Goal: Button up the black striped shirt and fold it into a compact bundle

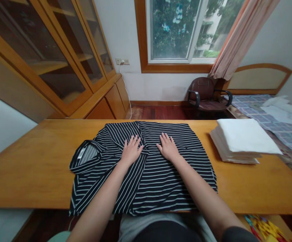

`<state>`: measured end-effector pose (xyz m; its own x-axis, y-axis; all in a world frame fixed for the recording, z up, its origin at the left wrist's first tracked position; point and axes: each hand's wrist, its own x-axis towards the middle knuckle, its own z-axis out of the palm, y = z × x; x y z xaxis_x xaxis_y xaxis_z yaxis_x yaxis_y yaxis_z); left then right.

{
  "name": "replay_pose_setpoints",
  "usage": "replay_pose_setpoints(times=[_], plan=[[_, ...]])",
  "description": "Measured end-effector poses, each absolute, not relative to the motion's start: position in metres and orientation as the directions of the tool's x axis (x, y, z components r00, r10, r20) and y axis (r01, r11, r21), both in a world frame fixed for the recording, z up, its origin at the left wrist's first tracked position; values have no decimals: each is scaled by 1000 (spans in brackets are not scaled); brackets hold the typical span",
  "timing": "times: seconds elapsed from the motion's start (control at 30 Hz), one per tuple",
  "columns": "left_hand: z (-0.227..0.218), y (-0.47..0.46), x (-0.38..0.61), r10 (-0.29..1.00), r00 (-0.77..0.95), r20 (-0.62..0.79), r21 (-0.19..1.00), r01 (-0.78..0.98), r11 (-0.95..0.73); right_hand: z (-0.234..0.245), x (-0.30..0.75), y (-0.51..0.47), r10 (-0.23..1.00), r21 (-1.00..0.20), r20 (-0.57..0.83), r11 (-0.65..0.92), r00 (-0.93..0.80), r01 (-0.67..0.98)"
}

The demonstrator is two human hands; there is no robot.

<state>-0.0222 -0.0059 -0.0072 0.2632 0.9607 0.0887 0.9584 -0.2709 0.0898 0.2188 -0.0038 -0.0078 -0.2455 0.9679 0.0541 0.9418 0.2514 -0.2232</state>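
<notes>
A black shirt with thin white stripes (158, 181) lies spread on the wooden table (35, 168), its collar to the left and its near hem hanging over the front edge. My left hand (131, 150) rests flat on the shirt's middle, fingers stretched out and slightly apart. My right hand (168, 147) lies flat a little to the right of it, fingers also extended on the fabric. Neither hand grips anything. A fold of cloth runs between the two hands.
A stack of folded white cloth (242, 139) sits on the table's right part. Behind the table stand a dark armchair (206, 95), a bed with a checked cover (282, 124) at right, and a glass-door wooden cabinet (60, 60) at left. A window is on the far wall.
</notes>
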Motion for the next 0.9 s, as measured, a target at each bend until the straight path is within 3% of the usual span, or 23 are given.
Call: replay_pose_setpoints(times=[0.2, 0.53, 0.67, 0.9], plan=[[-13, -8, -28, 955, 278, 102, 98, 953, -287, -18, 274, 12, 992, -193, -24, 113, -120, 975], [-19, -6, -30, 953, 281, 110, 91, 952, -292, -27, 368, 36, 976, -127, 47, -208, 215, 970], [-17, -6, -29, 955, 274, 112, 95, 954, -285, -15, 319, 54, 981, -130, 180, -42, 65, 991], [-15, -6, -29, 953, 277, 120, 95, 953, -288, -11, 183, 73, 895, -190, 173, 441, -412, 877]])
